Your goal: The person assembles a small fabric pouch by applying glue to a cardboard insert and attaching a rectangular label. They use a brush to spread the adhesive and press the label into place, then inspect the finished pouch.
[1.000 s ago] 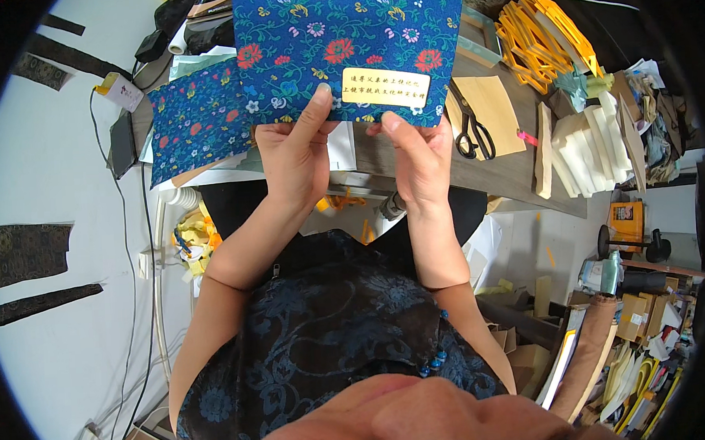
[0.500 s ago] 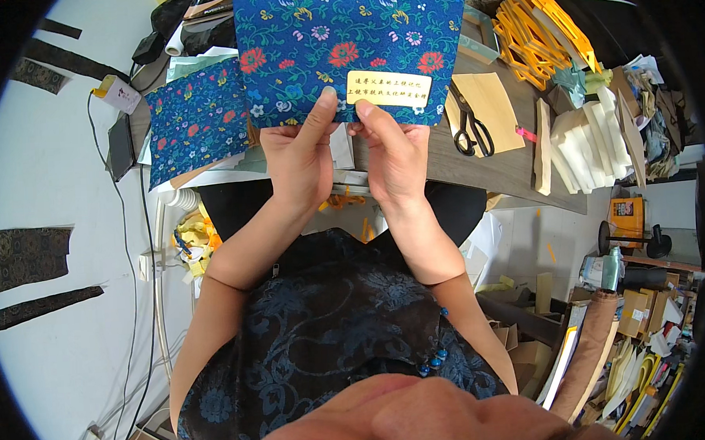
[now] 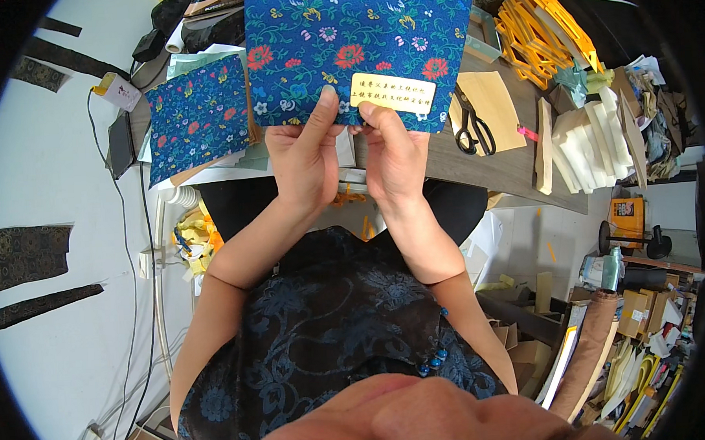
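Both hands hold a blue flowered brocade panel (image 3: 345, 39) by its near edge, raised in front of me. My left hand (image 3: 306, 159) grips that edge with the thumb on top and the fingers curled beneath. To its right, my right hand (image 3: 394, 155) pinches the same edge, its thumb at the lower left corner of a pale gold printed label (image 3: 402, 93). The label lies at the panel's lower right. What is under the panel is hidden. Left of it, another panel of the same blue brocade (image 3: 195, 121) lies on the table over brown and white sheets.
Black-handled scissors (image 3: 474, 132) lie on brown paper (image 3: 498, 96) at the right of the wooden table (image 3: 515, 170). Farther right stand cream foam pieces (image 3: 593, 150) and a yellow frame pile (image 3: 530, 43). Cables (image 3: 145, 229) run down at left; a brown fabric roll (image 3: 587, 359) leans lower right.
The held panel has shifted slightly right and tilted a little, its right side lower. My two hands moved slightly with it and keep their grip.
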`<act>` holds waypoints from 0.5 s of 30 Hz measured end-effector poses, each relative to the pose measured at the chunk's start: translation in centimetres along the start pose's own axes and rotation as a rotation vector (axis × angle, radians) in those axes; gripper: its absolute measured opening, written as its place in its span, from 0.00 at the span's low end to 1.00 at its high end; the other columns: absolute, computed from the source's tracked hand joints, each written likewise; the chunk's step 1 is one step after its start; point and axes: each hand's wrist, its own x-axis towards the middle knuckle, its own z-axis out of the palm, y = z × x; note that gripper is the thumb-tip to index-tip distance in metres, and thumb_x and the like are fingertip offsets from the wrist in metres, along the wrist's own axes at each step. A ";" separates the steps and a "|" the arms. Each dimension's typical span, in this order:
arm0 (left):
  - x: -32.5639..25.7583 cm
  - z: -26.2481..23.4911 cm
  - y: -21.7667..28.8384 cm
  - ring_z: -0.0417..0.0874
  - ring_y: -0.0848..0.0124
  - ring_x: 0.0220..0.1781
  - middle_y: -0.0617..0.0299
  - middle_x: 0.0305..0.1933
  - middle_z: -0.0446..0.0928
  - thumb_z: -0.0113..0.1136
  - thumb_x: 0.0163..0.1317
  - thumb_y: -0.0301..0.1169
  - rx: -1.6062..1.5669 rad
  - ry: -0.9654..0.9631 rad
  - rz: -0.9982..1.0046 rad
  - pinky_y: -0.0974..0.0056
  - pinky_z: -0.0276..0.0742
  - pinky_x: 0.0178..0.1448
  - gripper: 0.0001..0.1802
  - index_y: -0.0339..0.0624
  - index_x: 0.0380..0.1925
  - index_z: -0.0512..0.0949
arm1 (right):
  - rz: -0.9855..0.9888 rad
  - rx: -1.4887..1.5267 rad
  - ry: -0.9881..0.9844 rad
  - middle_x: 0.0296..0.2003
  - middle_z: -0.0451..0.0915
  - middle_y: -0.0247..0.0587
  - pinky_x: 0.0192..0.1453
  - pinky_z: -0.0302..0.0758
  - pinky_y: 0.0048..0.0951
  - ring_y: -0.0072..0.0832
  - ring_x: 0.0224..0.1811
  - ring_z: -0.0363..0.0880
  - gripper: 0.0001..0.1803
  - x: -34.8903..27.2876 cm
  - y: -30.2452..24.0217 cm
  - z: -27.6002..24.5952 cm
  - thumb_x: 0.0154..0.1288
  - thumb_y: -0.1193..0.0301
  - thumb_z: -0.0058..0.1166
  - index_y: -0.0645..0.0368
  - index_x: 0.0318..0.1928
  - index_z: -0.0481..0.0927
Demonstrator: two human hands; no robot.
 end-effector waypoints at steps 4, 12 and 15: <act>-0.1 0.0 0.1 0.83 0.76 0.38 0.61 0.40 0.82 0.59 0.62 0.22 -0.020 -0.023 -0.003 0.74 0.79 0.38 0.07 0.38 0.41 0.78 | -0.013 -0.003 -0.013 0.38 0.80 0.35 0.36 0.73 0.23 0.20 0.36 0.77 0.14 0.0 0.0 0.1 0.57 0.82 0.53 0.61 0.46 0.76; -0.1 -0.5 0.0 0.82 0.74 0.39 0.59 0.41 0.82 0.56 0.66 0.25 -0.049 -0.041 -0.023 0.69 0.79 0.38 0.06 0.35 0.38 0.80 | -0.048 -0.002 -0.022 0.40 0.79 0.35 0.42 0.74 0.23 0.21 0.39 0.77 0.15 -0.1 -0.1 0.4 0.58 0.83 0.52 0.63 0.47 0.76; -0.1 -0.4 0.1 0.82 0.75 0.38 0.59 0.41 0.82 0.56 0.66 0.26 -0.049 -0.029 -0.031 0.70 0.78 0.38 0.06 0.36 0.38 0.80 | -0.053 0.003 -0.036 0.41 0.79 0.36 0.43 0.74 0.23 0.21 0.40 0.77 0.15 -0.2 -0.1 0.4 0.58 0.83 0.52 0.63 0.48 0.76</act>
